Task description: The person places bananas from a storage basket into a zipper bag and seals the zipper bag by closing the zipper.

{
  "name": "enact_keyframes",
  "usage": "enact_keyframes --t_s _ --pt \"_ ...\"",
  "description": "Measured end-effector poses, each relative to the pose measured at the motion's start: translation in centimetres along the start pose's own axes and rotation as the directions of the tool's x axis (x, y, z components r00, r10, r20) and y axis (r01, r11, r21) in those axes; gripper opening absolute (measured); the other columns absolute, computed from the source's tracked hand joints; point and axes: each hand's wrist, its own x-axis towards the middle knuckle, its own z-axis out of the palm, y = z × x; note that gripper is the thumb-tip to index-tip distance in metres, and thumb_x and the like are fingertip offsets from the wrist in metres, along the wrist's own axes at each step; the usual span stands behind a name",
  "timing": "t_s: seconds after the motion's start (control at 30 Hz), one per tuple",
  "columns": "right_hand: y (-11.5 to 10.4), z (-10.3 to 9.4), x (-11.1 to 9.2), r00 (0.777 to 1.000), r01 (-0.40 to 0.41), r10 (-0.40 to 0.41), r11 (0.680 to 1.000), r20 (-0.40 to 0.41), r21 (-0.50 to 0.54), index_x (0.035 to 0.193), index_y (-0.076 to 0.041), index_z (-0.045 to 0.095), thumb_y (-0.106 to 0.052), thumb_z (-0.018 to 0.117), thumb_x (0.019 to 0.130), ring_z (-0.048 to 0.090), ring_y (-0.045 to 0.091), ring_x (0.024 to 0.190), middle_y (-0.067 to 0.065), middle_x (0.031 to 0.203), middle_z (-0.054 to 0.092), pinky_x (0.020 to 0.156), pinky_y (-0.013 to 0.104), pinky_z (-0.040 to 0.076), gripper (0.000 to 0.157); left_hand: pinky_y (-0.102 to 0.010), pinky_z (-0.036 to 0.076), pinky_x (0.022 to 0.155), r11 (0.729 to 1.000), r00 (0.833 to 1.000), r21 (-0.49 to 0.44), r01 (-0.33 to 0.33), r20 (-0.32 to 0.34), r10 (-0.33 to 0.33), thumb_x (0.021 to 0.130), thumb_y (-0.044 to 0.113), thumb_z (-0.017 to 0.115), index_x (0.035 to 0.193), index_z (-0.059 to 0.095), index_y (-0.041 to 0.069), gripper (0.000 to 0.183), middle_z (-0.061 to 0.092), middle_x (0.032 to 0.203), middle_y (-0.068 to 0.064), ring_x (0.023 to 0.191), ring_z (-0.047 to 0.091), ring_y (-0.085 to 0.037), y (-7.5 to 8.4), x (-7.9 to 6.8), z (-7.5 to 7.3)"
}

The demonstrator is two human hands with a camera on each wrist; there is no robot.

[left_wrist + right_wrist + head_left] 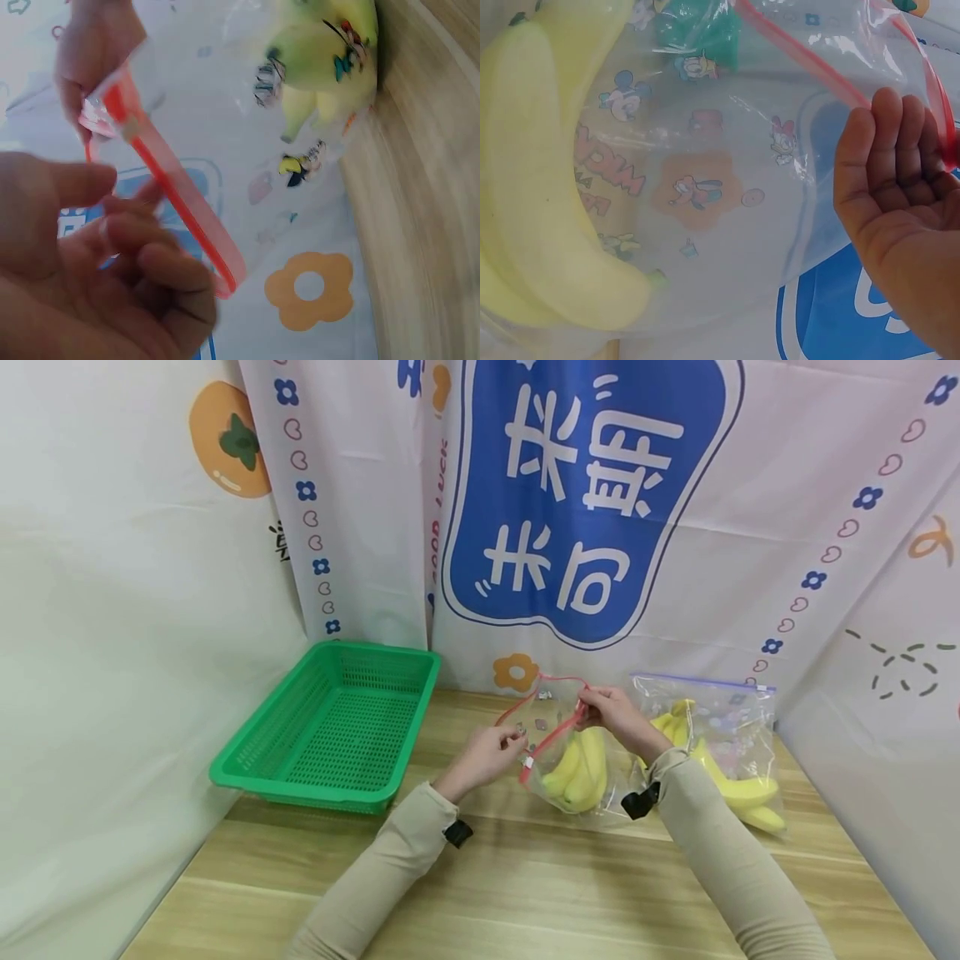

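Observation:
A clear zip bag [553,760] with a red zip strip stands upright on the table, its mouth spread wide. Cartoon figures are printed on it, and yellow bananas [576,775] are inside. My right hand [609,714] grips the right side of the mouth by the red strip [810,60]. At the left side, beside the slider [528,762], my left hand [491,756] has its fingers bent at the rim. Whether that hand pinches the plastic is unclear in the left wrist view, where thumb and fingers overlap the strip.
Another clear bag [742,735], with a blue zip, lies at the right with bananas [742,789] in it. On the left stands a green perforated basket [341,735] with nothing in it. A printed curtain [375,552] hangs behind the wooden table [562,902].

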Motion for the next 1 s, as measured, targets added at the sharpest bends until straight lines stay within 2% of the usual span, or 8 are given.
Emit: enact_keyframes --t_s 0.13,0.23,0.4,0.57,0.67,0.83,0.93,1.0 --pt "0.0 0.4 -0.1 0.999 0.02 -0.02 1.0 -0.027 0.004 0.077 0.008 0.054 -0.015 0.041 0.094 0.058 0.015 0.058 0.007 0.063 0.058 0.064 0.031 0.05 0.031 -0.026 0.041 0.05 0.999 0.995 0.001 0.043 0.093 -0.043 0.089 0.051 0.038 0.101 0.059 0.019 0.041 0.058 0.079 0.002 0.061 0.05 -0.01 0.4 -0.7 0.5" --pt "0.0 0.7 -0.3 0.999 0.027 -0.027 1.0 -0.045 0.003 0.079 0.01 0.053 -0.016 0.042 0.094 0.058 0.016 0.06 0.007 0.065 0.059 0.066 0.032 0.05 0.032 -0.027 0.042 0.05 0.998 0.995 -0.011 0.057 0.085 -0.056 0.087 0.053 0.041 0.097 0.059 0.017 0.042 0.058 0.077 0.001 0.061 0.051 -0.011 0.8 -0.7 1.1" --pt "0.1 1.4 -0.5 0.996 0.041 -0.041 0.999 -0.082 0.002 0.077 0.006 0.055 -0.017 0.044 0.093 0.059 0.017 0.062 0.007 0.068 0.06 0.068 0.033 0.05 0.03 -0.021 0.034 0.035 0.999 0.998 -0.009 0.053 -0.027 -0.053 0.086 0.031 0.053 0.082 0.057 0.012 0.02 0.05 0.059 0.001 0.044 0.042 -0.01 1.1 -0.4 2.0" --pt "-0.1 1.9 -0.6 0.99 0.073 -0.073 0.997 -0.118 -0.003 0.079 0.004 0.056 -0.019 0.046 0.092 0.061 0.018 0.065 0.007 0.071 0.061 0.071 0.034 0.05 0.029 -0.019 0.036 0.036 0.997 0.989 0.053 -0.048 -0.14 0.055 0.08 0.005 0.052 0.078 0.059 0.007 0.007 0.051 0.06 0.0 0.044 0.044 -0.01 1.2 0.4 2.3" --pt "-0.2 2.1 -0.7 0.989 0.08 -0.078 0.997 -0.124 0.004 0.08 0.006 0.055 -0.02 0.046 0.092 0.06 0.017 0.065 0.007 0.07 0.059 0.071 0.034 0.05 0.03 -0.019 0.042 0.047 0.982 0.964 0.133 -0.132 -0.214 0.158 0.076 -0.004 0.052 0.081 0.061 0.005 0.014 0.056 0.07 -0.001 0.056 0.05 -0.01 1.3 1.0 2.0" --pt "0.2 1.3 -0.7 0.986 0.085 -0.083 0.996 -0.146 0.009 0.079 0.014 0.05 -0.027 0.042 0.094 0.057 0.016 0.059 0.008 0.065 0.055 0.063 0.034 0.05 0.044 -0.02 0.044 0.055 0.942 0.901 0.25 -0.224 -0.316 0.298 0.07 -0.01 0.051 0.083 0.062 0.007 0.025 0.06 0.078 -0.002 0.065 0.054 -0.011 1.3 1.6 0.5" --pt "0.6 0.6 -0.6 0.967 0.09 -0.08 0.995 -0.243 0.03 0.07 0.008 0.05 -0.03 0.041 0.094 0.052 0.014 0.051 0.006 0.059 0.053 0.055 0.03 0.048 0.045 -0.022 0.044 0.055 0.919 0.868 0.294 -0.261 -0.345 0.357 0.07 -0.012 0.052 0.081 0.063 0.007 0.024 0.06 0.077 -0.002 0.065 0.054 -0.011 1.0 1.9 -0.5" --pt "0.8 0.2 -0.4 0.934 0.094 -0.077 0.995 -0.349 0.033 0.064 0.0 0.05 -0.027 0.042 0.093 0.049 0.013 0.048 0.003 0.054 0.051 0.05 0.026 0.045 0.041 -0.024 0.045 0.056 0.903 0.849 0.328 -0.278 -0.355 0.391 0.072 -0.01 0.053 0.08 0.063 0.008 0.022 0.06 0.076 -0.002 0.066 0.055 -0.012 0.8 2.0 -1.2"
